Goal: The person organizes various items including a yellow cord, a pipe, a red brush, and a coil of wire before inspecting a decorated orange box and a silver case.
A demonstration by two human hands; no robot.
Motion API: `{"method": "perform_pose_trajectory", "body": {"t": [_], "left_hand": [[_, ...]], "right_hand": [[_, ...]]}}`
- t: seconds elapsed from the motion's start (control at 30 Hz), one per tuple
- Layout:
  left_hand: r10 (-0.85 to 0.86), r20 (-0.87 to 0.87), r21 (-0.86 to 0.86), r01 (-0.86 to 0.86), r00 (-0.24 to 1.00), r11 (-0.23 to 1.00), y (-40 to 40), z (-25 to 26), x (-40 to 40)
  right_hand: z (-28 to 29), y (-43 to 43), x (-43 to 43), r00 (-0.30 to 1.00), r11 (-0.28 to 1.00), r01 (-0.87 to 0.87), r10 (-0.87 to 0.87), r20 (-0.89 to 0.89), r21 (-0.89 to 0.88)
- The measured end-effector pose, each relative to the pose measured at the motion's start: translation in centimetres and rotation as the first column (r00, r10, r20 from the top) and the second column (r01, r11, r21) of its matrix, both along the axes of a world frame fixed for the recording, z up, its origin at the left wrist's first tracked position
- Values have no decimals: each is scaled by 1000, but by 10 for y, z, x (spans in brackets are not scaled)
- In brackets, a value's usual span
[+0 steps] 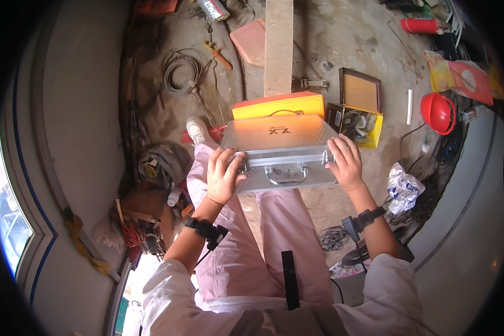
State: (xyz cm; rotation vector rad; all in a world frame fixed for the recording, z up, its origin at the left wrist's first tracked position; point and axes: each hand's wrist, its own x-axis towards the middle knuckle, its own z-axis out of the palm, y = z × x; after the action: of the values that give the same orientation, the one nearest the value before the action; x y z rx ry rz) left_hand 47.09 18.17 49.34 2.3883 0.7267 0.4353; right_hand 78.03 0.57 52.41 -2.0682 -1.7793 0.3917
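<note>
An aluminium carrying case (277,145) with a patterned lid lies in front of my legs, closed, its handle (286,177) side facing me. The lid bears printed letters. My left hand (224,174) grips the front left corner, fingers curled over the latch there. On the opposite corner my right hand (346,164) holds the case, with its thumb beside the right latch (325,157). Just behind the case stands an orange and yellow box (279,104) with a carrying handle. The underside of the aluminium case is hidden.
A yellow and black box (371,130) with its lid up holds cables, right of the case. Beyond lie a wooden plank (279,50) and a coil of wire (182,71). A red helmet (437,113) and a crumpled plastic bag (403,189) are at right.
</note>
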Motion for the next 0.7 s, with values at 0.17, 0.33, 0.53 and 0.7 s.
{"method": "perform_pose_trajectory", "body": {"t": [0.17,0.33,0.53,0.7], "left_hand": [[53,14,-13,-52,999,999,-1,0,3],[89,57,-42,-87,994,995,-3,0,7],[133,4,-188,-130,991,973,-2,15,11],[72,-86,-381,-100,994,919,12,37,15]], "right_hand": [[8,7,-7,994,997,69,-71,-81,-34],[15,8,-7,981,986,110,-128,-148,-126],[14,6,-10,970,987,137,-151,-190,-85],[17,9,-10,933,977,161,-196,-302,-138]]}}
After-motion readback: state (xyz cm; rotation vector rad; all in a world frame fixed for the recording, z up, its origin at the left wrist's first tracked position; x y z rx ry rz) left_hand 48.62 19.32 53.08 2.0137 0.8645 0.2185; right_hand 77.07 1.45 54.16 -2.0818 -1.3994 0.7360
